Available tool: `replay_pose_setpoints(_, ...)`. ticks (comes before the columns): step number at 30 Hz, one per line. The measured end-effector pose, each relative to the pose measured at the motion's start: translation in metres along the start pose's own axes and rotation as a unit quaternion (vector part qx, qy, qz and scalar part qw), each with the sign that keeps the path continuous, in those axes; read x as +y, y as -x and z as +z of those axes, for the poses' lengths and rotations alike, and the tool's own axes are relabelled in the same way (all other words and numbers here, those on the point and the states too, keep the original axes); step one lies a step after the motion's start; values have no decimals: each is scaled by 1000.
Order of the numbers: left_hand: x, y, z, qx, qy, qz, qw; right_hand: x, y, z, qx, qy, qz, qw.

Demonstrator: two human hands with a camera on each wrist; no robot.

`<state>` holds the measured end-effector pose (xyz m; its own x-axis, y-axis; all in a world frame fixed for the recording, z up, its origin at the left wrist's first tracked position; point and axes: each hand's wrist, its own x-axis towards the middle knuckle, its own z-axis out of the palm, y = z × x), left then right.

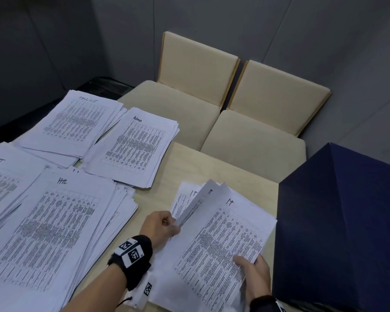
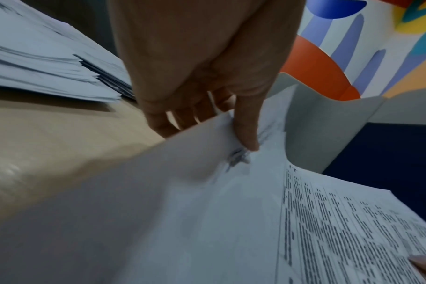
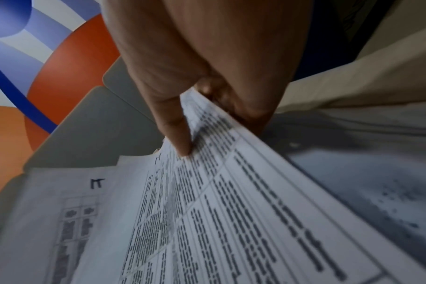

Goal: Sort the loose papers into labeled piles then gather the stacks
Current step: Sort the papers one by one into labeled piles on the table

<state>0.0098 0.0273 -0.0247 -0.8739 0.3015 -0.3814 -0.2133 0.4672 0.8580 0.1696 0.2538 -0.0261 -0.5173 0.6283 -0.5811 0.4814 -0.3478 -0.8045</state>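
Observation:
A loose bundle of printed sheets marked "IT" (image 1: 223,235) lies fanned near the table's front edge. My left hand (image 1: 172,226) pinches the left edge of one raised sheet (image 2: 207,192), thumb on top and fingers beneath. My right hand (image 1: 249,264) grips the bundle's lower right edge (image 3: 231,211), thumb pressed on the print. On the left lie the labeled piles: "Task list" (image 1: 72,122), "Admin" (image 1: 135,149), "IT" (image 1: 0,176) and "HR" (image 1: 54,221). The left wrist view shows pile edges (image 2: 49,67) beside my left hand (image 2: 231,134). My right hand (image 3: 207,124) fills the right wrist view.
A tall dark blue box (image 1: 342,221) stands at the table's right, close to the held sheets. Two beige chairs (image 1: 189,91) (image 1: 268,113) sit beyond the far edge. Bare wooden tabletop (image 1: 200,167) shows between the Admin pile and the box.

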Motion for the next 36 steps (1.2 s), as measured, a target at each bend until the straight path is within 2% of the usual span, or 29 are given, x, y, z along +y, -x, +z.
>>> replay_pose_setpoints(4, 3, 4, -5, -88, 124, 1, 988, 2, -4, 2, 4, -30, 13, 999)
replay_pose_setpoints(7, 2, 6, -1, -116, 191, -8, 975, 0, -1, 5, 7, -93, 25, 995)
replay_pose_setpoints(9, 0, 4, 0, -129, 198, -9, 972, 8, -5, 3, 15, -100, 35, 994)
replay_pose_setpoints(12, 0, 1, -2, -142, 164, -1, 976, 19, -13, -4, -9, -90, 28, 996)
replay_pose_setpoints(16, 5, 0, -5, -129, 167, -6, 977, 0, 1, -2, -44, -82, 21, 995)
replay_pose_setpoints(20, 6, -3, -5, -132, 177, -42, 974, 11, -3, -4, -63, -95, 38, 993)
replay_pose_setpoints(21, 2, -7, -2, -111, 180, -49, 976, 11, -3, -3, -63, -91, 36, 993)
replay_pose_setpoints(22, -3, -12, -1, -58, 157, -54, 984, 12, -5, -3, -61, -88, 26, 994)
replay_pose_setpoints(24, -10, -21, -1, 89, 40, -62, 993, 8, 0, -4, -59, -82, -12, 995)
replay_pose_setpoints(25, -11, -23, -3, 126, -22, -65, 990, 7, -2, -7, -65, -73, -32, 995)
replay_pose_setpoints(26, -11, -26, -4, 121, -79, -65, 987, 3, 0, -8, -69, -66, -45, 994)
replay_pose_setpoints(28, -10, -28, -5, 55, -170, -53, 982, 0, 1, -9, -60, -60, -80, 993)
replay_pose_setpoints(30, -7, -29, -6, 31, -203, -35, 978, 4, -4, -10, -55, -43, -91, 993)
replay_pose_setpoints(33, -7, -27, -6, 40, -185, 21, 982, 9, -12, -11, -40, -40, -87, 995)
replay_pose_setpoints(36, -6, -21, -8, 22, -65, 23, 997, 13, -15, -11, -21, -55, -72, 996)
